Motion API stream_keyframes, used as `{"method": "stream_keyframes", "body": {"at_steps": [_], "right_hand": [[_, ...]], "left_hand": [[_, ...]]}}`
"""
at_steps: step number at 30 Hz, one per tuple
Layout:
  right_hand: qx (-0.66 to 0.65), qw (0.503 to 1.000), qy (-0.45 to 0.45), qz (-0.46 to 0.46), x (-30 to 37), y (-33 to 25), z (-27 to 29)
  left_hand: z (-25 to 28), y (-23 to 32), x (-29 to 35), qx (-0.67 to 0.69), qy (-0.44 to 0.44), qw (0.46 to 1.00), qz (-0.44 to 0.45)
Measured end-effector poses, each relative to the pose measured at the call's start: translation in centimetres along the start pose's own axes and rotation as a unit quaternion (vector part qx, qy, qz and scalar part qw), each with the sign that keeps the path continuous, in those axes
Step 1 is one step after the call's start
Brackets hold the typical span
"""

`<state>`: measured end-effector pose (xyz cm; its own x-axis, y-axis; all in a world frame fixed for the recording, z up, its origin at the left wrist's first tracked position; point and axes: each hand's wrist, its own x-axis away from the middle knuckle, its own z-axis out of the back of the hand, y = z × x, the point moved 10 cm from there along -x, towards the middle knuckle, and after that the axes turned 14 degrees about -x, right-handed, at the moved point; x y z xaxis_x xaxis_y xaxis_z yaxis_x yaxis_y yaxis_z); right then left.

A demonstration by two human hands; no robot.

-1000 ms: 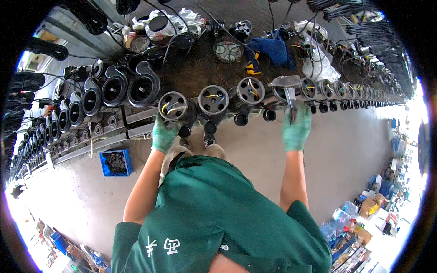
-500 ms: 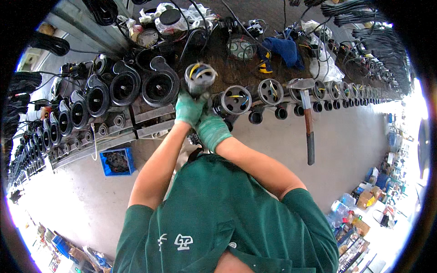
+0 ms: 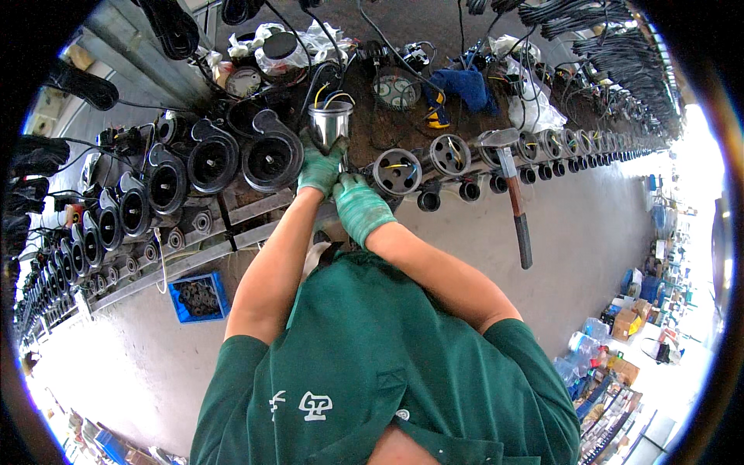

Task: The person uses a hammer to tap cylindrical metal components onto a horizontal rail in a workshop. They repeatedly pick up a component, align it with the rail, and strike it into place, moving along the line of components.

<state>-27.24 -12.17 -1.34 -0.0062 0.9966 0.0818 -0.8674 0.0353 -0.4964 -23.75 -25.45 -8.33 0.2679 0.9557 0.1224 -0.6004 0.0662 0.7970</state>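
Note:
A silvery, cylindrical motor housing (image 3: pixel 332 122) stands tipped up above the bench edge, with yellow and dark wires coming out of its open top. My left hand (image 3: pixel 319 169), in a green glove, grips it round its lower part. Just to the right and below, my right hand (image 3: pixel 363 211), also gloved in green, has its fingers bent in close to the housing's lower end. Whatever those fingers hold is hidden. Right beside my hands lies another round motor housing (image 3: pixel 397 172) with wires inside. Black pump casings (image 3: pixel 271 151) with round openings stand to the left.
A hammer (image 3: pixel 511 194) lies over the housings on the right, its handle sticking out past the bench edge. Below the bench on the left is a blue crate (image 3: pixel 198 297) of dark parts. Behind are plastic bags (image 3: pixel 535 108), blue cloth (image 3: pixel 469 89) and hanging cables (image 3: pixel 620 58).
The motor housing has turned more upright, so its silvery side shows instead of its open end. My right hand has slipped slightly lower, away from the left hand.

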Motion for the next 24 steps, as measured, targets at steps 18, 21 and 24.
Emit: {"method": "stream_keyframes", "body": {"at_steps": [18, 21, 24], "right_hand": [[-0.032, 0.973, -0.226, -0.017, -6.2, -1.2, 2.5], [-0.164, 0.971, -0.167, -0.041, -7.8, 0.3, 5.6], [-0.214, 0.958, -0.152, -0.119, -10.2, 0.6, 8.7]], "left_hand": [[-4.9, -6.3, 3.9, 0.501, -0.259, 0.801, 0.199], [-2.1, -5.2, 9.1, 0.522, -0.235, 0.799, 0.183], [1.1, -3.9, 10.5, 0.48, -0.163, 0.852, 0.129]]}}
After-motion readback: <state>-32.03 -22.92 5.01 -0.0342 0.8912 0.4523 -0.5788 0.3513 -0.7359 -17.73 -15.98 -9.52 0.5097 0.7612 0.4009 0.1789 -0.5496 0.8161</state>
